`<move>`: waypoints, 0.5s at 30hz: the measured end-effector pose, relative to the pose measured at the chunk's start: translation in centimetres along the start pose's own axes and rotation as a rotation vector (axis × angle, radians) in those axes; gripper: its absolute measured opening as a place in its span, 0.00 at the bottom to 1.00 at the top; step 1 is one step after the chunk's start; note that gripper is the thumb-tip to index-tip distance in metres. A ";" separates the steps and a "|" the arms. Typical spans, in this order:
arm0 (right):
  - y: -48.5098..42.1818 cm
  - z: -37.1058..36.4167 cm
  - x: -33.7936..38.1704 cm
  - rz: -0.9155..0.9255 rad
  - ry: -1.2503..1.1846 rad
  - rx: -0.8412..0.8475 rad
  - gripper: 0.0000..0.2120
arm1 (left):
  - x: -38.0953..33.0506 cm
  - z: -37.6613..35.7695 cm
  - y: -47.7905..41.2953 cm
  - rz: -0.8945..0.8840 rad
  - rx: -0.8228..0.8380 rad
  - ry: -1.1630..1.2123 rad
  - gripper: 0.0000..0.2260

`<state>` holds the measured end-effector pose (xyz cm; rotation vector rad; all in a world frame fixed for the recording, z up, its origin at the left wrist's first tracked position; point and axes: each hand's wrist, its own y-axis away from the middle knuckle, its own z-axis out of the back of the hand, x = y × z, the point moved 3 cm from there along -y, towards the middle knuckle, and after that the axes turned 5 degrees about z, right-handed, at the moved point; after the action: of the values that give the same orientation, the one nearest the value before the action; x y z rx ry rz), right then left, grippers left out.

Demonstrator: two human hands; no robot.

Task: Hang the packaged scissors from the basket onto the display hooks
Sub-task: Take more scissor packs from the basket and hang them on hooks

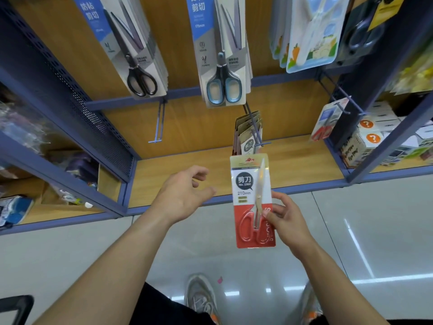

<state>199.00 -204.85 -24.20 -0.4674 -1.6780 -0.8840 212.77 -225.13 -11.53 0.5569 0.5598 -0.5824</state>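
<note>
Scissors pack (251, 200) stands upright in my right grip (284, 219). The thumb pinches the red lower edge beside the handles and the fingers sit behind, so the top edge is free to lead toward the shelf. My left grip (185, 193) hovers to the left of the pack, apart from it, fingers loosely spread and holding nothing. I judge it is placed to steady the card's top. Just beyond the pack, a blue hook (254, 127) carries a row of matching cards (247, 144), which makes it the likely target. The pack's top sits just short of the hook's tip. Farther up hang black-handled scissors (140, 83) and blue-handled scissors (223, 87).
</note>
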 end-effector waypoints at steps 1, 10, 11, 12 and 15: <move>-0.2 0.4 -0.3 -0.005 -0.008 -0.032 0.16 | -0.1 0.0 0.0 0.001 -0.003 -0.009 0.19; -3.4 1.3 -0.1 0.023 -0.012 -0.112 0.18 | 0.4 0.0 -0.5 -0.008 -0.019 -0.021 0.16; -3.7 1.3 -0.2 0.021 -0.013 -0.125 0.18 | 0.4 0.0 -0.5 -0.009 -0.019 -0.018 0.16; -3.9 1.4 -0.2 0.021 -0.015 -0.138 0.18 | 0.4 0.0 -0.6 -0.009 -0.016 -0.012 0.15; -4.8 1.4 -0.3 0.046 -0.007 -0.186 0.18 | 0.5 -0.2 -0.7 -0.010 -0.007 0.001 0.15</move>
<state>194.83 -206.81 -26.11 -0.6333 -1.5924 -1.0104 212.61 -225.67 -12.15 0.5482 0.5654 -0.5894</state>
